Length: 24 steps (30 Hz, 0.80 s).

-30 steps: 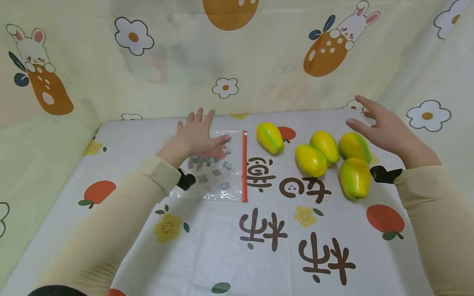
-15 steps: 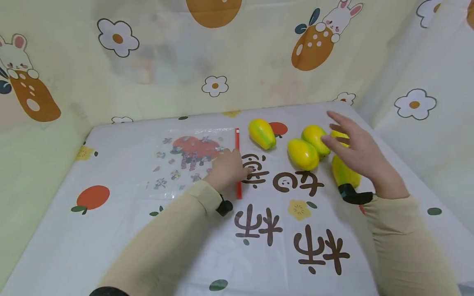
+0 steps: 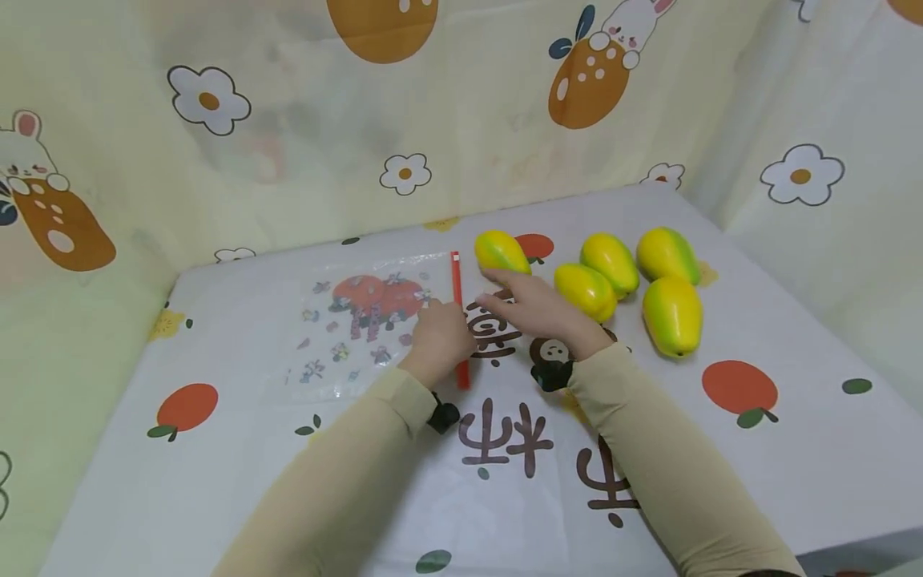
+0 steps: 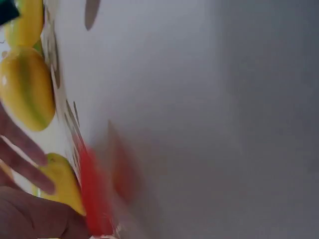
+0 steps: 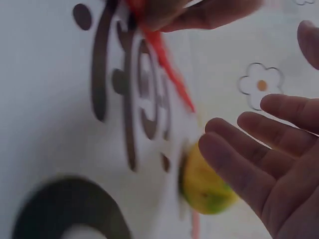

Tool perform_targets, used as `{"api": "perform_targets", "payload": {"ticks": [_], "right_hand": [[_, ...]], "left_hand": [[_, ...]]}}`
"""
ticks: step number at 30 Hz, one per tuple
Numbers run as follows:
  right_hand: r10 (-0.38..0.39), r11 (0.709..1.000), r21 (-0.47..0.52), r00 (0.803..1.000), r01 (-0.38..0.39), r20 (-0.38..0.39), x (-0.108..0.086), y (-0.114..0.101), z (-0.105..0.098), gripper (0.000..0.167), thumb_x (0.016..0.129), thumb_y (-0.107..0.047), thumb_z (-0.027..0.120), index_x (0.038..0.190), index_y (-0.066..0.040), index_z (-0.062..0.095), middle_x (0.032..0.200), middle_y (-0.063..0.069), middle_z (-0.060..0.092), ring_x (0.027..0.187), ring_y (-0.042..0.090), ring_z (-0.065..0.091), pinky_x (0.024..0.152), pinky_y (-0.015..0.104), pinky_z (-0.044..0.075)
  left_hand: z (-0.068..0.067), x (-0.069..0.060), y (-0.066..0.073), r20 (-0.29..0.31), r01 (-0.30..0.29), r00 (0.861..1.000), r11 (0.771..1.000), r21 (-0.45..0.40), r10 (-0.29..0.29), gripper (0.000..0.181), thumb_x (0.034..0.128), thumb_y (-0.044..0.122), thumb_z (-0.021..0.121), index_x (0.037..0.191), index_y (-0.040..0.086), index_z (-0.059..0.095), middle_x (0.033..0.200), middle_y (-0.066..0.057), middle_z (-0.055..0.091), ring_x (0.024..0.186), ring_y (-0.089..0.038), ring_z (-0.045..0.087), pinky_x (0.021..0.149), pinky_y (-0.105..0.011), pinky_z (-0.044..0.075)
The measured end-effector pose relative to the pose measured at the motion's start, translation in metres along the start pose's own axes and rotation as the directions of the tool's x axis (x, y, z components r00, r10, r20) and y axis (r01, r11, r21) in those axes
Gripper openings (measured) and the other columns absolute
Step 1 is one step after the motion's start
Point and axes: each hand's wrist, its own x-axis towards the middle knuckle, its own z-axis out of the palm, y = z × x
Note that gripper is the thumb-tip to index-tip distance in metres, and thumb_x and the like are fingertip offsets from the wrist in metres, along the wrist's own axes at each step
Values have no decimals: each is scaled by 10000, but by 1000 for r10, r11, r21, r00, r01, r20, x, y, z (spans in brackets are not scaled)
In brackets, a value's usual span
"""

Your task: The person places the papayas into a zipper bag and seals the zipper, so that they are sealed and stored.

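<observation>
A clear plastic bag [image 3: 339, 320] printed with small figures lies flat left of centre, its red zip strip [image 3: 456, 276] on the right side. My left hand [image 3: 440, 336] pinches that strip near its middle; in the right wrist view the left hand's fingers [image 5: 199, 15] are on the red strip [image 5: 167, 62]. Just to the right hovers my right hand [image 3: 541, 308], fingers extended and holding nothing, also visible in the right wrist view [image 5: 269, 159]. One yellow-green fruit [image 3: 501, 251] is just beyond its fingertips.
Several more yellow-green fruits [image 3: 672, 316] stand grouped on the right of the white patterned table cover [image 3: 216, 481]. A printed cloth [image 3: 303, 160] hangs behind the table and at both sides.
My left hand moved from above the bag to its red strip and took hold. My right hand came left from the grouped fruits towards the strip. The head view has shifted somewhat.
</observation>
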Motion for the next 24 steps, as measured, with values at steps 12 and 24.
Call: {"api": "perform_targets", "payload": {"ticks": [12, 24], "right_hand": [[-28, 1000, 16, 998, 27, 61, 28, 14, 30, 568, 1027, -244, 619, 1527, -35, 449, 1474, 199, 567, 1328, 347, 583, 1126, 489, 464], [-55, 998, -30, 995, 58, 78, 47, 13, 34, 519, 992, -219, 673, 1457, -28, 544, 1327, 162, 655, 1113, 306, 636, 986, 409, 542]], "left_hand": [[2, -6, -21, -124, 5, 992, 974, -225, -33, 226, 910, 169, 670, 1008, -23, 603, 860, -140, 633, 704, -254, 602, 592, -358, 531], [5, -32, -36, -485, -283, 867, 912, -297, 111, 94, 854, 34, 585, 854, 37, 491, 646, -105, 512, 580, -262, 497, 517, -359, 387]]}}
